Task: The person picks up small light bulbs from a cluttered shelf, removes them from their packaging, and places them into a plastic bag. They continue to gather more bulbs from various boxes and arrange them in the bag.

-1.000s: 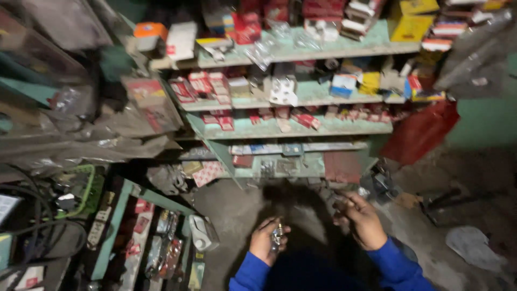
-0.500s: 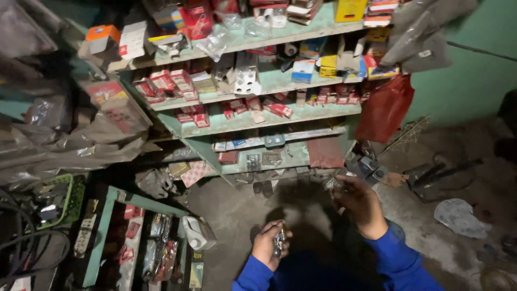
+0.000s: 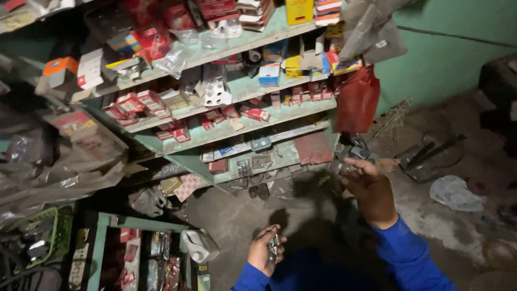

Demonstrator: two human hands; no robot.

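My left hand [image 3: 265, 252] is low in the view, fingers closed around a small shiny metal part [image 3: 273, 247]. My right hand [image 3: 370, 189] is raised higher to the right, fingers pinched on a small clear plastic packet [image 3: 340, 168] held near the bottom corner of the green shelves [image 3: 253, 129]. Both arms wear blue sleeves. What the packet holds is too dim to tell.
The green shelves are packed with red, white and yellow boxes. A red plastic bag [image 3: 357, 102] hangs at their right end. A white jug [image 3: 199, 245] lies on the concrete floor beside a green rack [image 3: 99, 248]. Metal tools [image 3: 431, 156] and a crumpled cloth [image 3: 455, 193] lie at right.
The view has swung right and down, shifting the shelves leftward. My right hand has risen toward the shelf corner. My left hand keeps hold of the metal part.
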